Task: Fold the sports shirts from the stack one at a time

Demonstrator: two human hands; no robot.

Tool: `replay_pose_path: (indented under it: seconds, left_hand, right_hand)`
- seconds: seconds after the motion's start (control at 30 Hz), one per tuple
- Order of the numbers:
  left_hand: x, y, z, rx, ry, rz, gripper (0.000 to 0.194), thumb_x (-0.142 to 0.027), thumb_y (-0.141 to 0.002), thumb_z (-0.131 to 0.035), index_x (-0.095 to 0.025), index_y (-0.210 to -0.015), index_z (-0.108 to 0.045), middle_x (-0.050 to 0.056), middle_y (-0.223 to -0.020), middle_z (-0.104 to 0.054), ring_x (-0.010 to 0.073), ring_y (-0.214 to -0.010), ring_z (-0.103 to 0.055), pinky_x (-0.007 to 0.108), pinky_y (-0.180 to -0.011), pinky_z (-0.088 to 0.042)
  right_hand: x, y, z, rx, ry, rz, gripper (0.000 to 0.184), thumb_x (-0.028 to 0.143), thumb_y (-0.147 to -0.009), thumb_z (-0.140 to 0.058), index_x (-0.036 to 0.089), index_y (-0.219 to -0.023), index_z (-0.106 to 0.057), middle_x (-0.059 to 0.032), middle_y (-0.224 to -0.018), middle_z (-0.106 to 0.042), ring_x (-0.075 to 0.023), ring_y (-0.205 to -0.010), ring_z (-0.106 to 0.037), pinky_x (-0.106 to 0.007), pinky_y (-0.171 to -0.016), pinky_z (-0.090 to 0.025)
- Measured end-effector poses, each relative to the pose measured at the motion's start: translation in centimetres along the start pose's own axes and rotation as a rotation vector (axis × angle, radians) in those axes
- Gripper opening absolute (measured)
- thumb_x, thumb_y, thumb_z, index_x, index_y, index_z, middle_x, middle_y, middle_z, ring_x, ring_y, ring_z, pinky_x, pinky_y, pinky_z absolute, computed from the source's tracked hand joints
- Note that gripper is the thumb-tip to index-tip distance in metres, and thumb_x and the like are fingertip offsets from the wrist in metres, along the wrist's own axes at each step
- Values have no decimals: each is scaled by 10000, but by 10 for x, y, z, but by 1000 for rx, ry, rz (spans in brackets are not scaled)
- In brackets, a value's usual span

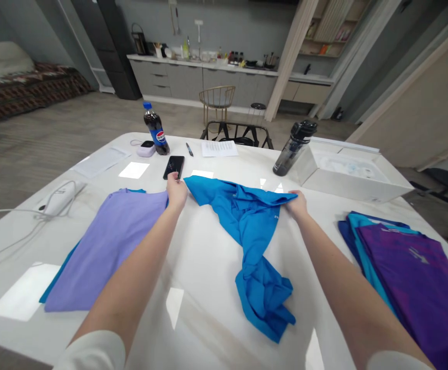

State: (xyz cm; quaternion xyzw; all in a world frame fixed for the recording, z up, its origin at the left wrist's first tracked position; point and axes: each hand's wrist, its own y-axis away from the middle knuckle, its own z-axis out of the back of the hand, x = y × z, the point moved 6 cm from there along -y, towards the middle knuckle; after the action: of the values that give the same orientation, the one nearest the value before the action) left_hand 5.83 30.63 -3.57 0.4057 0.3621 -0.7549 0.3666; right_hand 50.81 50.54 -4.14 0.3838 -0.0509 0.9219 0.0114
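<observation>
Your left hand (176,191) and right hand (298,204) reach out from white sleeves over a glossy white table (198,303), both curled closed on opposite ends of the top edge of a blue shirt (252,226). Your right hand clearly pinches the cloth; your left seems to as well, though your fingers partly hide the grip. The shirt's top edge is raised and stretched between them, while its lower part lies bunched on the table.

Left of it lies a lavender shirt (106,252) over a teal edge. On your right sits a folded stack topped by a purple shirt (412,288).

Just past your left hand is a black phone (174,167). Farther on stand a Pepsi bottle (156,131) and a dark water bottle (295,149), beside a white box (347,177). A sheet of paper (219,149) and a pen (189,149) lie between the bottles. Beyond the table are a gold chair (216,100) and grey kitchen cabinets (204,79).
</observation>
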Motion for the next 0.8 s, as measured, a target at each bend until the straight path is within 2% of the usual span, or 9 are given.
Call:
replay_pose_path:
  seconds: [0.1, 0.17, 0.2, 0.27, 0.37, 0.5, 0.63, 0.73, 0.8]
  left_hand:
    - [-39, 35, -15, 142, -186, -340, 490, -25, -843, -442, -198, -1273, -602, 111, -1316, -599, 234, -1238, -578, 369, -1108, -446]
    - [-55, 68, -36, 374, -325, -499, 403, -81, -903, -433, -219, -1207, -657, 101, -1249, -639, 249, -1205, -604, 369, -1080, -473]
    - [-57, 83, -47, 484, -388, -526, 376, -113, -932, -423, -222, -1190, -675, 100, -1218, -657, 254, -1170, -624, 369, -1049, -497]
    - [-54, 105, -64, 638, -481, -541, 385, -170, -979, -398, -211, -1250, -669, 113, -1261, -660, 258, -1171, -634, 367, -1031, -511]
    - [-42, 118, -79, 721, -565, -566, 448, -281, -1022, -404, -175, -1424, -572, 153, -1485, -545, 289, -1365, -523, 415, -1165, -404]
    - [-25, 114, -87, 771, -662, -563, 554, -439, -1035, -399, -241, -1550, -442, 122, -1654, -339, 340, -1542, -271, 560, -1252, -213]
    - [-18, 102, -89, 865, -693, -523, 568, -513, -1037, -359, -365, -1585, -357, 40, -1691, -258, 347, -1572, -173, 660, -1234, -129]
    - [-18, 97, -91, 894, -711, -508, 566, -524, -1039, -343, -395, -1590, -330, 18, -1702, -219, 350, -1579, -132, 687, -1224, -90]
    - [-18, 95, -91, 901, -720, -504, 565, -525, -1043, -326, -398, -1594, -316, 16, -1707, -199, 346, -1582, -116, 689, -1222, -77]
  right_hand:
    - [11, 26, 12, -194, 67, -44, 364, 283, -913, -429, 148, -1227, -555, -118, -959, -672, -257, -888, -616, -367, -816, -455]
    - [40, 56, 8, -190, 103, 116, 384, 353, -978, -378, 157, -1258, -553, -120, -992, -674, -258, -910, -626, -363, -832, -447]
    - [56, 73, 0, -114, 138, 222, 397, 417, -1001, -373, 170, -1231, -583, -110, -978, -678, -253, -897, -633, -355, -826, -448]
    - [84, 109, -30, 167, 254, 421, 435, 518, -1010, -406, 204, -1197, -641, -90, -958, -695, -248, -875, -647, -343, -811, -451]
    - [101, 142, -65, 350, 447, 505, 563, 591, -996, -450, 175, -1345, -600, -153, -1158, -683, -293, -1032, -640, -362, -847, -462]
    - [98, 127, -84, 303, 610, 444, 701, 600, -997, -452, 125, -1513, -447, -232, -1357, -582, -372, -1235, -527, -485, -974, -420]
    - [90, 85, -88, 318, 615, 433, 662, 620, -966, -509, 278, -1528, -439, -183, -1549, -437, -407, -1352, -406, -586, -1029, -344]
    - [90, 62, -86, 302, 579, 450, 420, 464, -1012, -483, 258, -1359, -602, -169, -1408, -576, -369, -1282, -470, -551, -1018, -340]
    - [93, 59, -83, 280, 548, 541, 331, 336, -1023, -457, 221, -1256, -661, -158, -1309, -643, -332, -1236, -501, -504, -1019, -337]
